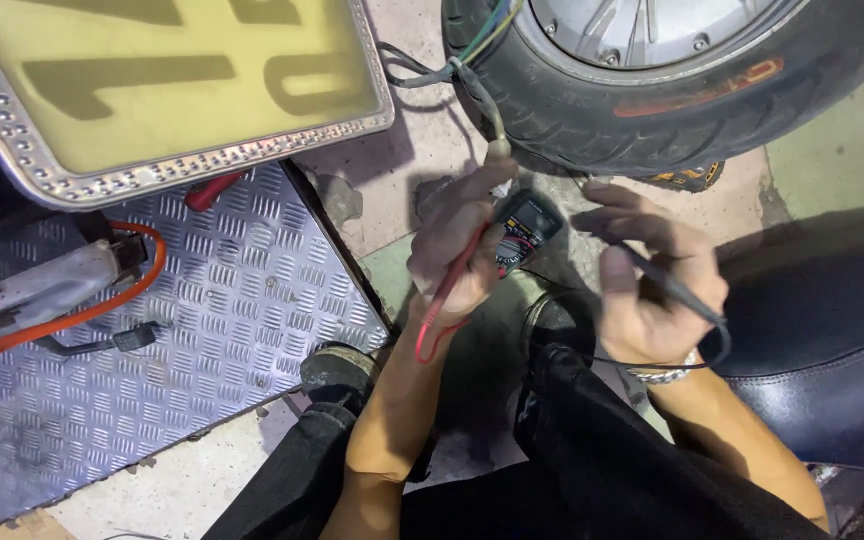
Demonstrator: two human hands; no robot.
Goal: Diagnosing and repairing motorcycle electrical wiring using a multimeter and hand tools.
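My left hand (457, 245) is closed around a red test lead (447, 290), its fingers curled so the lead runs down across my palm and loops out below my wrist; the fingertips reach up to a small pale connector (499, 150) at the end of a bundle of coloured wires (472, 45) that comes off the wheel. Just beside that hand, touching its knuckles as far as I can tell, lies a small dark multimeter (524, 228) with a red-marked dial, resting low between my two hands. My right hand (652, 290) is pinched on a black test lead (677, 295), thumb and fingers together on it, the cable curving back around my wrist near a metal bracelet (664, 375). The fingertips of that hand point toward the black tyre (672, 110) of the wheel, which stands just above both hands with its silver hub (642, 25) at the top edge. To my left sits a sheet of ribbed metal plate (242, 300) with an orange hose (102, 300) curling across it, and above it a yellow plate in a studded chrome frame (182, 165). A dark padded seat (822, 330) fills the right side, close to my right forearm. My knees in black trousers (592, 450) show below.
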